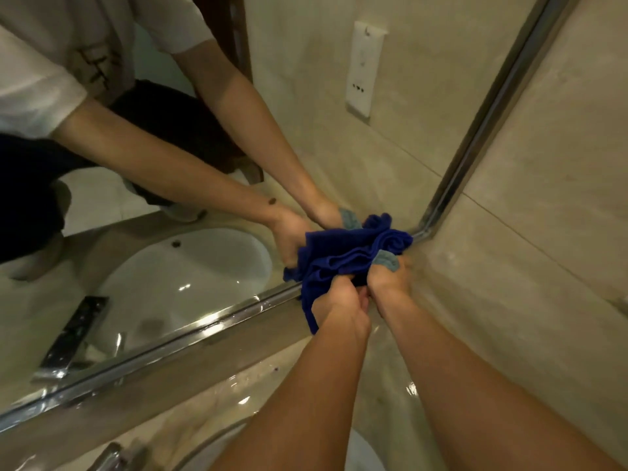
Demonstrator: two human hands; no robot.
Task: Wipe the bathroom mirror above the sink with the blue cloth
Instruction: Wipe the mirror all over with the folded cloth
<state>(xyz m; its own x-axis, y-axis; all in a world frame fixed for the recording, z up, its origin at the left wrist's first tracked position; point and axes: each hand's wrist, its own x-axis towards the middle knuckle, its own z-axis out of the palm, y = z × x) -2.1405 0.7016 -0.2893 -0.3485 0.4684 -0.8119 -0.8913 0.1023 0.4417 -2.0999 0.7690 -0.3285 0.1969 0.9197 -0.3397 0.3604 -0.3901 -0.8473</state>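
Both hands, left hand (343, 307) and right hand (387, 277), each grip the bunched, soft blue cloth (343, 256) against the glossy mirror (339, 113) corner, metal frame (190, 338) toward eight o'clock.

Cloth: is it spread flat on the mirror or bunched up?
Bunched. The cloth is crumpled in folds, gripped by both hands, left and right, at the mirror's lower corner.

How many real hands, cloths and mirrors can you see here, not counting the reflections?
Hands: 2, the left hand and the right hand, both gripping the cloth.
Cloths: 1, the blue cloth bunched at the mirror's lower corner.
Mirrors: 1, the mirror.
Total: 4
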